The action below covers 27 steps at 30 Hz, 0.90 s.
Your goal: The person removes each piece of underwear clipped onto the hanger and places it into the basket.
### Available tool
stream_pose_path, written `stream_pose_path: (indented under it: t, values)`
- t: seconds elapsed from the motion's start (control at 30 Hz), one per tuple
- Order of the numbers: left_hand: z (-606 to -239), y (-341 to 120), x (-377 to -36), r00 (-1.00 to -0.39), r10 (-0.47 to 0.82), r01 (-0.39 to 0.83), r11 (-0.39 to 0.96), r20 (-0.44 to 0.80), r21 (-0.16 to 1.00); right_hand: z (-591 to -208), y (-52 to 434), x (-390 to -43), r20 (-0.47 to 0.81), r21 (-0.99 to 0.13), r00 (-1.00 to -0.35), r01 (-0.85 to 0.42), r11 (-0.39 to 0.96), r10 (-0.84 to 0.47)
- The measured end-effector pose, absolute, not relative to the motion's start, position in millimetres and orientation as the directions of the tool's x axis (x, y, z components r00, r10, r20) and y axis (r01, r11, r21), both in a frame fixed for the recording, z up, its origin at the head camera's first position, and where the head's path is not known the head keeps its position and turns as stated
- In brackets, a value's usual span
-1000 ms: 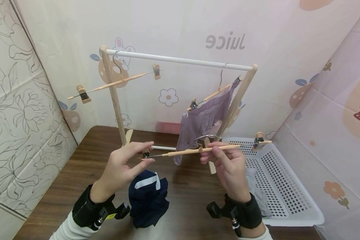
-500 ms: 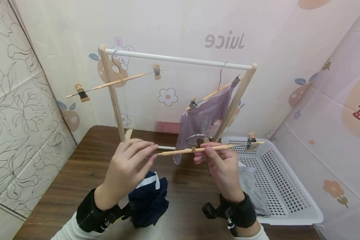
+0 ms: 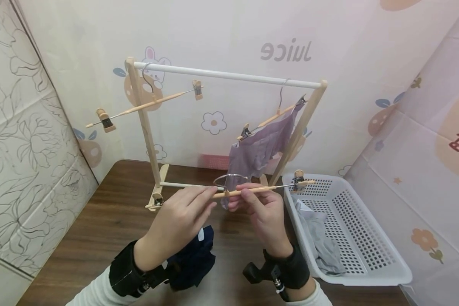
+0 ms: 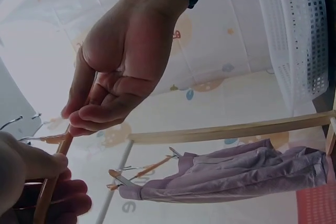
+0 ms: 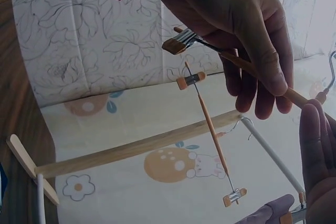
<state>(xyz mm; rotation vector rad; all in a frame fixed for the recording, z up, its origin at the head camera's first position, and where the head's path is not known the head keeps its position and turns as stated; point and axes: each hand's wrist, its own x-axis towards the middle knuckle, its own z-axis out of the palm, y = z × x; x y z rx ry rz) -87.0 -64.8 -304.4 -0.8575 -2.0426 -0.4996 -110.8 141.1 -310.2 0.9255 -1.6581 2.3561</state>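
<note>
My left hand point(image 3: 183, 216) and right hand point(image 3: 264, 212) both grip a small wooden clip hanger point(image 3: 229, 194), held nearly level above the table, with thumbs and fingers on its bar. The left is just left of the metal hook point(image 3: 231, 175), the right just right of it. One clip point(image 3: 299, 182) sticks out past the right hand; the other clip point(image 3: 157, 201) shows left of the left hand. Under the left wrist lies a navy garment point(image 3: 199, 259), partly hidden. In the left wrist view the right fingers point(image 4: 105, 114) pinch the bar.
Behind stands a small rack point(image 3: 229, 75) with a bare clip hanger point(image 3: 153, 103) at left and a lilac garment point(image 3: 260, 148) clipped to another at right. A white basket point(image 3: 367, 238) on the right holds a grey garment point(image 3: 323, 242). The table point(image 3: 84, 238) is brown wood.
The left hand has moved from the hanger's left clip along the bar to near the hook. The hanger and right hand have shifted left.
</note>
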Motion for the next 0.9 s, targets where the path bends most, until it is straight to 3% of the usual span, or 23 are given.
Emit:
stream_pose_path:
  t: [0.27,0.53,0.8,0.9]
  values:
    - [-302.2,-70.4,-92.6,-0.337,0.364,0.754,0.656,0.868,0.018,-310.9,135.4,-111.8,0.506,-0.832,-0.817,-0.377,-0.408,-0.276]
    - [-294.5,-82.8,-91.3,-0.355,0.378,0.725,0.688,0.855,-0.003,-311.7,139.1,-110.7,0.473,-0.868,-0.818,-0.367,-0.336,-0.329]
    - [-286.2,-89.8,-92.3,-0.311,0.363,0.752,0.659,0.879,-0.006,-313.1,146.1,-111.1,0.455,-0.884,-0.833,-0.381,-0.271,-0.314]
    - [-283.8,-93.1,-91.9,-0.335,0.351,0.753,0.658,0.874,0.024,-316.0,149.0,-112.4,0.427,-0.902,-0.858,-0.381,-0.203,-0.287]
